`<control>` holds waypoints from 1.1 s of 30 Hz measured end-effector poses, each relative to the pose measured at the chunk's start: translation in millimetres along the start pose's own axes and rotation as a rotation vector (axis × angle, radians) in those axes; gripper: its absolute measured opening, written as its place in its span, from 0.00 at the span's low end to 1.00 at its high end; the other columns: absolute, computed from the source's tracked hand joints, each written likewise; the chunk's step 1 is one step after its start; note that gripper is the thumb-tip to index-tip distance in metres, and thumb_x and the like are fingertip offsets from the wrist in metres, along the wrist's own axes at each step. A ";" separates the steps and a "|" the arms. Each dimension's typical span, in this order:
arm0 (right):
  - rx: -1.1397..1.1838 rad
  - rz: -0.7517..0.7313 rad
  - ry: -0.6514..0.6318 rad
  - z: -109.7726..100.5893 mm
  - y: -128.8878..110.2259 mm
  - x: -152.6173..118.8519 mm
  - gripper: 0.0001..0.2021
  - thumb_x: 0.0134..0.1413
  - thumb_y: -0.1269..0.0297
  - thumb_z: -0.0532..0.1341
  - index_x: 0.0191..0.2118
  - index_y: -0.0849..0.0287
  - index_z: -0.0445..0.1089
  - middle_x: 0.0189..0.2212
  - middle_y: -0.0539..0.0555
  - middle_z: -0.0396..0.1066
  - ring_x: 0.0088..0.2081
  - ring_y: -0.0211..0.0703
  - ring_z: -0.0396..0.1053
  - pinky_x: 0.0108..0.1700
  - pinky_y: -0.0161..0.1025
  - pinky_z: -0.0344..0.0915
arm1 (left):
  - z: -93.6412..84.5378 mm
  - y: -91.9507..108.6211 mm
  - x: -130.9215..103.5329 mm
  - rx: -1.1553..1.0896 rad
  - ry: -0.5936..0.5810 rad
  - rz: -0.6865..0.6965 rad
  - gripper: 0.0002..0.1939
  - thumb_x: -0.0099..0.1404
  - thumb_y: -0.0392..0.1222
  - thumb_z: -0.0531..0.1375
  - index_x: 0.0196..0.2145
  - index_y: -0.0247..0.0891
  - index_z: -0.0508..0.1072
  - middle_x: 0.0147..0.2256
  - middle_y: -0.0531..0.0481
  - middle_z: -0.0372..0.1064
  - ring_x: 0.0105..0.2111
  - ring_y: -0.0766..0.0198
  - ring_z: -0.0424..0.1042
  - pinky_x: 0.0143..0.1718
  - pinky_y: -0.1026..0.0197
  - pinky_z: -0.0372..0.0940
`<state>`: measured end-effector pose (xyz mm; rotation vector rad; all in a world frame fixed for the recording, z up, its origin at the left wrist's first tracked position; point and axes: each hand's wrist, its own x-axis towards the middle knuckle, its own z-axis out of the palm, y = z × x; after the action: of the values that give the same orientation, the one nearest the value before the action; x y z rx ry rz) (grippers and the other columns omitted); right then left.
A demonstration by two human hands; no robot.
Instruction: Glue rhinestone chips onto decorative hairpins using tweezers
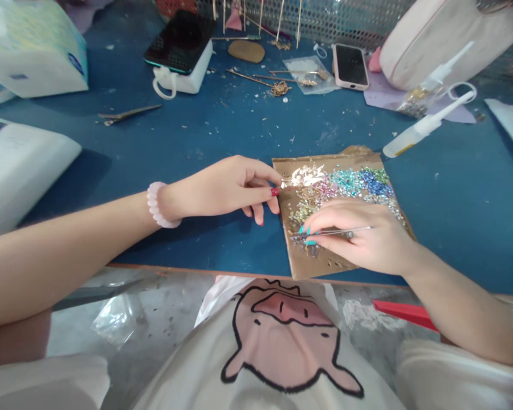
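My right hand (361, 230) is closed around thin metal tweezers (336, 232). Their tips reach down among dark grey rhinestones at the near left of a brown cardboard sheet (325, 269). Heaps of small rhinestones in several colours lie on it: clear ones (305, 175), turquoise ones (346, 181) and blue ones (376, 183). At the sheet's left edge my left hand (243, 185) has thumb and forefinger brought together in a pinch. What they hold, if anything, is too small to make out; its other fingers curl loosely below.
Behind the sheet lie a white glue bottle (419, 134), a phone (350, 66) and a small plastic bag (310, 74) with gold hair sticks. A metal clip (130, 114), a power bank (188, 62) and a tissue pack (38, 51) are farther left. The table's near edge runs below my hands.
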<state>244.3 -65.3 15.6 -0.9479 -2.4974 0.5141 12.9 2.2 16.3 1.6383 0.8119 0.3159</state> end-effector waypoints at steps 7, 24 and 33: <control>0.020 0.006 0.008 -1.7 0.0 1.0 0.02 0.56 0.67 0.59 0.32 0.56 0.68 0.31 0.49 0.74 0.34 0.37 0.71 0.37 0.36 0.66 | 0.2 0.7 -0.4 0.003 -0.005 0.003 0.11 0.64 0.33 0.54 0.44 0.32 0.69 0.32 0.48 0.75 0.22 0.68 0.73 0.23 0.68 0.69; 0.032 0.001 -0.016 -0.3 1.8 4.3 0.01 0.56 0.66 0.59 0.34 0.57 0.68 0.33 0.49 0.74 0.34 0.35 0.71 0.39 0.34 0.65 | 0.3 -2.3 0.8 -0.003 -0.028 0.028 0.11 0.64 0.33 0.54 0.45 0.32 0.68 0.32 0.48 0.75 0.23 0.69 0.73 0.23 0.69 0.69; -0.015 0.012 0.001 2.3 3.4 5.4 0.03 0.58 0.67 0.58 0.34 0.58 0.68 0.32 0.48 0.74 0.34 0.33 0.70 0.39 0.33 0.64 | -0.3 -2.0 0.4 0.013 -0.033 0.029 0.11 0.65 0.33 0.53 0.45 0.30 0.68 0.32 0.48 0.74 0.23 0.70 0.73 0.23 0.70 0.69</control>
<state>241.3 -59.6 13.4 -0.9693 -2.4996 0.5002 12.4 2.8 14.4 1.6642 0.7673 0.3045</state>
